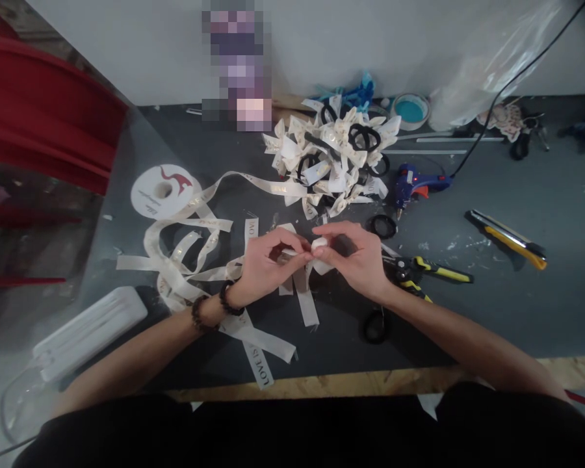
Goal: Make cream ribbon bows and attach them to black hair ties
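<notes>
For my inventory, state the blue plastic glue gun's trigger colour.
The trigger is orange-red, seen in the head view.

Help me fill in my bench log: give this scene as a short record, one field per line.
Left hand: pinching a small white piece
Right hand: pinching the same piece
Ribbon: spool at left, loose ribbon looping beside it
Pile: cream bows, beyond the hands
Loose: black band beside the right hand
Tools, right side: blue glue gun, yellow-handled tool, yellow knife
</notes>
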A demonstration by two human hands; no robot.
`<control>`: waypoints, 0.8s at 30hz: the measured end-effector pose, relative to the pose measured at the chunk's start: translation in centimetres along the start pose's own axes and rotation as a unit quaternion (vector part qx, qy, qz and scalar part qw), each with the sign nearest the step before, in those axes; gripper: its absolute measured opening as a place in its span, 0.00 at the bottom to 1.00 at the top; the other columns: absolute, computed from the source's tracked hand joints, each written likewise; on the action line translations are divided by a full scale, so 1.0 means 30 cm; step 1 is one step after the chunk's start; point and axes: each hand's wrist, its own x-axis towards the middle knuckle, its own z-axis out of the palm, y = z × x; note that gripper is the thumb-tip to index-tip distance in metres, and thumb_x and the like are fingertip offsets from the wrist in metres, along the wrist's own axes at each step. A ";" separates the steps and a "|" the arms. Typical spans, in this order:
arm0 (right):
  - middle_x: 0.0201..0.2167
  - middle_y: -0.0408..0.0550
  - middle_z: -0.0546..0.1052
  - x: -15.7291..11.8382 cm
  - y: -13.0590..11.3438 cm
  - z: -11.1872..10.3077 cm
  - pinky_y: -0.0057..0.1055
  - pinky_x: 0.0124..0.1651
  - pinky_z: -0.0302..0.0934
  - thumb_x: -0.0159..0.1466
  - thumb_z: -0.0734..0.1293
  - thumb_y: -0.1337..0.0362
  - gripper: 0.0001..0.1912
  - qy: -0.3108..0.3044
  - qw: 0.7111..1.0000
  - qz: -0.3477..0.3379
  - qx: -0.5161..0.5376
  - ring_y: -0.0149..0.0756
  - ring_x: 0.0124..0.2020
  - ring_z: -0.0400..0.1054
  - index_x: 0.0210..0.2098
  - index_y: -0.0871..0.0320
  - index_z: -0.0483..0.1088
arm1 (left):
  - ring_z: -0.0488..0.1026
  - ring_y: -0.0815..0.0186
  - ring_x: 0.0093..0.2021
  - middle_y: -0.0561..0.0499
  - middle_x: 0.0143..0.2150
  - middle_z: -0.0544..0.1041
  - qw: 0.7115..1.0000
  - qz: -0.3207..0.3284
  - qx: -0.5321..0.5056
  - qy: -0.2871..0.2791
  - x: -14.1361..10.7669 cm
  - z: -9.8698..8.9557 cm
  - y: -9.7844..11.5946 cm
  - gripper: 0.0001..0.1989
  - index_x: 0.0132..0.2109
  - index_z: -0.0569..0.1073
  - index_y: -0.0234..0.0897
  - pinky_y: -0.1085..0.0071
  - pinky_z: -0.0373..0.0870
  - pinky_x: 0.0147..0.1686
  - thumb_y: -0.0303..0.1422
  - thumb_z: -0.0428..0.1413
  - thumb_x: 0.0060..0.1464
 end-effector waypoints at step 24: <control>0.38 0.42 0.88 -0.011 -0.013 0.010 0.46 0.54 0.65 0.66 0.78 0.57 0.08 0.024 0.995 -0.012 -0.092 0.41 0.39 0.83 0.44 0.49 0.82 | 0.80 0.65 0.34 0.49 0.35 0.85 0.990 -0.011 0.139 0.030 -0.001 -0.004 0.004 0.04 0.37 0.82 0.39 0.69 0.75 0.35 0.33 0.67 0.61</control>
